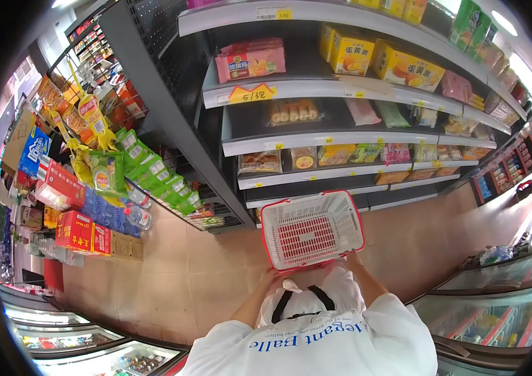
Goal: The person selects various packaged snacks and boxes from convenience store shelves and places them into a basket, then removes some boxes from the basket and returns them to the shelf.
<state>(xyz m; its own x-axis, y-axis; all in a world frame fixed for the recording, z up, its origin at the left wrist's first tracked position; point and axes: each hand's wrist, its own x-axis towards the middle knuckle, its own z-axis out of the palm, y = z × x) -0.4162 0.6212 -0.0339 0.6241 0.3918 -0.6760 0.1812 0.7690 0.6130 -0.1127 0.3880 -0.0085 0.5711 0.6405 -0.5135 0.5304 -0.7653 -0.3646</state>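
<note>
A white plastic shopping basket (346, 219) with a red rim is held in front of my body, tilted so that its slotted bottom faces me. My left hand (270, 276) grips its near left corner, the fingers partly hidden by the rim. At the near right corner, my right hand (353, 259) is closed round the red rim. Beyond the basket stands a shelf unit with a pink packet (251, 61), yellow boxes (408, 66) and a pack of rolls (293, 113) on its tiers.
Green snack bags (153, 173) hang on a rack at the left. Red cartons (82, 232) and water bottles (137, 216) are stacked beside it. Glass-topped freezers (479, 318) stand at the lower right and lower left. Tiled floor (181, 276) runs between them.
</note>
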